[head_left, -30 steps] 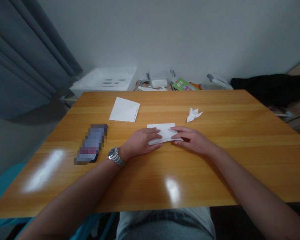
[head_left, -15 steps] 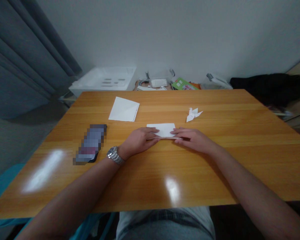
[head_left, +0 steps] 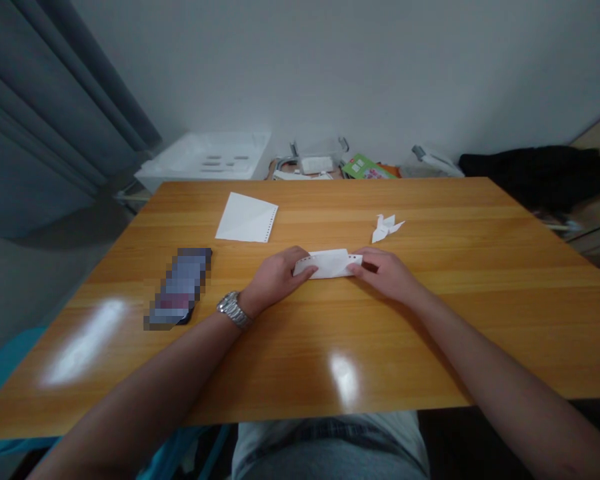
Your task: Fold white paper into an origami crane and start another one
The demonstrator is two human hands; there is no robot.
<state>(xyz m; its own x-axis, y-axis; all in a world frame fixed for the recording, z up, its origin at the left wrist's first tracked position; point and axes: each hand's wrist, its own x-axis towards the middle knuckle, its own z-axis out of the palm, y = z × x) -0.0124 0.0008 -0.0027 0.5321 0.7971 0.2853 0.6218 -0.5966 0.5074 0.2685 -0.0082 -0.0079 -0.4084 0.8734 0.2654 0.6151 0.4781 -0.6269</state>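
Both ends of the folded white paper strip (head_left: pixel 329 264) lay clamped between thumb and fingers: left hand (head_left: pixel 275 280) on its left end, right hand (head_left: pixel 387 273) on its right.

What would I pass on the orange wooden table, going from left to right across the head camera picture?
Dark flat phone, blurred out → flat white paper sheet with a punched edge → folded white paper strip → small white folded-paper bird.
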